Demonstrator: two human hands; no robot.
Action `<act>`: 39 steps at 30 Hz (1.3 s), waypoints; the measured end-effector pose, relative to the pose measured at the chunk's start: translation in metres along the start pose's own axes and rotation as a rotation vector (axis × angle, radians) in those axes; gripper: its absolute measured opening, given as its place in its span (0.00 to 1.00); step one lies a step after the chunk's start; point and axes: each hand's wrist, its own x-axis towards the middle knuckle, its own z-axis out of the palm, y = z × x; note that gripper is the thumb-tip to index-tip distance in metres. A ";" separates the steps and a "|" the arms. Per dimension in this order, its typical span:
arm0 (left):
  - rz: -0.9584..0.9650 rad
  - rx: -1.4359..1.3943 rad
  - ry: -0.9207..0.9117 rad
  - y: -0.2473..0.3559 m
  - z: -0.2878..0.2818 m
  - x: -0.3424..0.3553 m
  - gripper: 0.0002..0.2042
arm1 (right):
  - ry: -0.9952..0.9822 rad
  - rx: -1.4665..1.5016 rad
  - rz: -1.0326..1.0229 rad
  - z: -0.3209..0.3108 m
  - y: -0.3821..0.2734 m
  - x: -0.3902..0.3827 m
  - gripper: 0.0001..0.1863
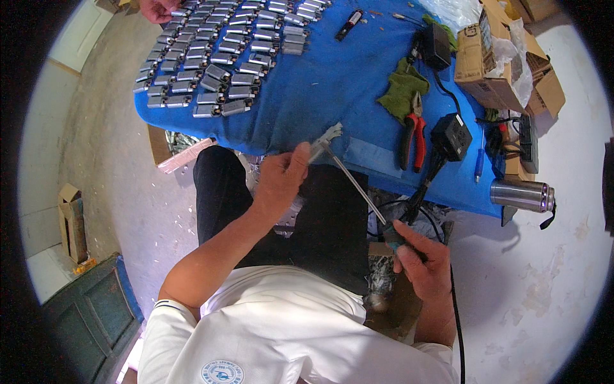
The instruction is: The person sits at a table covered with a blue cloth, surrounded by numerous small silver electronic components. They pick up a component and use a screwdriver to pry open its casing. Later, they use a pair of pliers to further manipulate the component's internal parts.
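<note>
In the right hand [425, 264], a slim metal-shafted tool [355, 185]

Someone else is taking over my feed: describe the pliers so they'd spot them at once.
Start at the blue-covered table and go to its right half, where a crumpled green cloth lies. The pliers lie by the cloth's lower edge, nose pointing up the picture, left of a black box. Their spread red-and-black handles set them apart from the plain green and black neighbours.
</note>
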 end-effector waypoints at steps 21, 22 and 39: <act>0.092 0.120 0.037 -0.004 0.003 0.004 0.28 | -0.010 -0.217 0.022 -0.009 -0.028 0.009 0.21; 0.110 0.115 0.036 -0.004 0.003 0.004 0.27 | -0.016 -0.291 -0.056 -0.009 -0.026 0.008 0.21; -0.042 -0.040 -0.010 0.008 0.002 0.001 0.28 | -0.085 -0.096 0.074 -0.018 -0.030 0.027 0.19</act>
